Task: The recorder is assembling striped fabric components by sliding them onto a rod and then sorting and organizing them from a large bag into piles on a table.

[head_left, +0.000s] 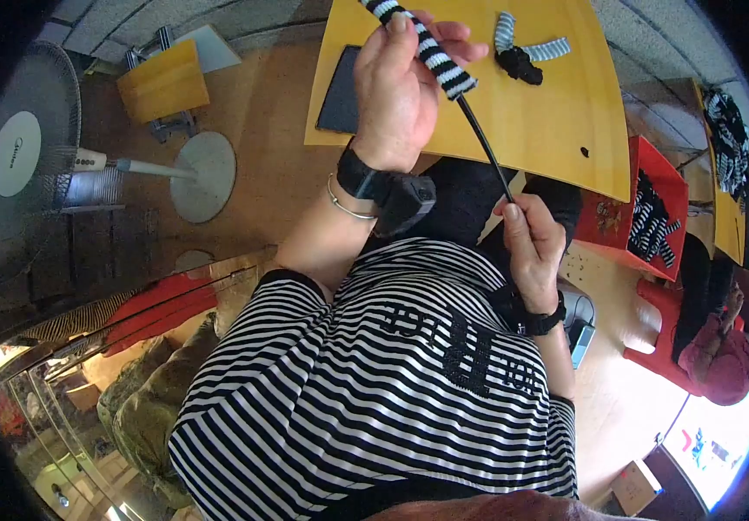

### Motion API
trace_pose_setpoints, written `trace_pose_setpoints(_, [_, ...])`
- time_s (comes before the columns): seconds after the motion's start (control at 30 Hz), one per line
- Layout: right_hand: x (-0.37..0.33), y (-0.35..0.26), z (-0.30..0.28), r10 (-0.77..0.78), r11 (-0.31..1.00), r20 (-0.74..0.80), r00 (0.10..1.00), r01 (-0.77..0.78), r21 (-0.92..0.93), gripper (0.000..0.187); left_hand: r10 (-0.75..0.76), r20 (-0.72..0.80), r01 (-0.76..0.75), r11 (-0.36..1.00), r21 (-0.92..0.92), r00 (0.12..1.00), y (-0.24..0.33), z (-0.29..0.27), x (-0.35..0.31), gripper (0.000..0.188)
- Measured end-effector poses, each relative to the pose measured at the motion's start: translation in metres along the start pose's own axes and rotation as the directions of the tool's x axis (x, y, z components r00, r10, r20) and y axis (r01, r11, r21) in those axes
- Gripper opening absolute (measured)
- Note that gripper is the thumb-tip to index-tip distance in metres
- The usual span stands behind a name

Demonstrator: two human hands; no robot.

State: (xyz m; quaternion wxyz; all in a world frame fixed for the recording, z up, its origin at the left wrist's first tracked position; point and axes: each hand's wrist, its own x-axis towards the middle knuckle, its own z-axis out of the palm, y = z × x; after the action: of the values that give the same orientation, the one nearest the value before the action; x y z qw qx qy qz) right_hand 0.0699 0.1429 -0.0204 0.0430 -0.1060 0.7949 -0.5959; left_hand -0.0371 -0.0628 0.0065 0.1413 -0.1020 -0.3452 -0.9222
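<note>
My left hand [399,87] is raised over the yellow table [557,130] and grips a black-and-white striped tube [431,48], a knitted cover on a thin black rod. The black rod [485,143] runs out of the tube's lower end down to my right hand [531,239], which pinches its lower end near my chest. A black band with a small device sits on my left wrist, and a black band on my right wrist. On the table beyond lie a short grey-and-white striped piece [548,49] and a clump of black yarn [520,63].
A dark flat tablet [340,91] lies on the table's left part. A standing fan [18,165] with a round base [203,175] is at the left, near a yellow stool [164,82]. At the right stand a red box [652,208] with striped pieces and a seated person [722,347].
</note>
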Motion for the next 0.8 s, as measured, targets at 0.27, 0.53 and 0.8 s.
trace_pose_setpoints(0.27, [0.004, -0.013, 0.006, -0.080, 0.989, -0.099, 0.992, 0.066, -0.133, 0.011, 0.018, 0.065, -0.018, 1.000, 0.007, 0.998, -0.003, 0.008, -0.006, 0.030])
trace_pose_setpoints(0.53, [0.007, -0.022, 0.009, -0.204, 0.951, -0.140, 0.969, 0.163, -0.263, 0.010, -0.018, 0.020, 0.018, 1.000, -0.018, 1.000, -0.001, 0.002, -0.007, 0.034])
trace_pose_setpoints(0.8, [0.004, -0.043, 0.006, -0.131, 0.930, -0.080, 0.988, 0.095, -0.355, 0.013, 0.004, 0.007, -0.005, 0.987, 0.162, 1.000, -0.001, 0.010, -0.013, 0.039])
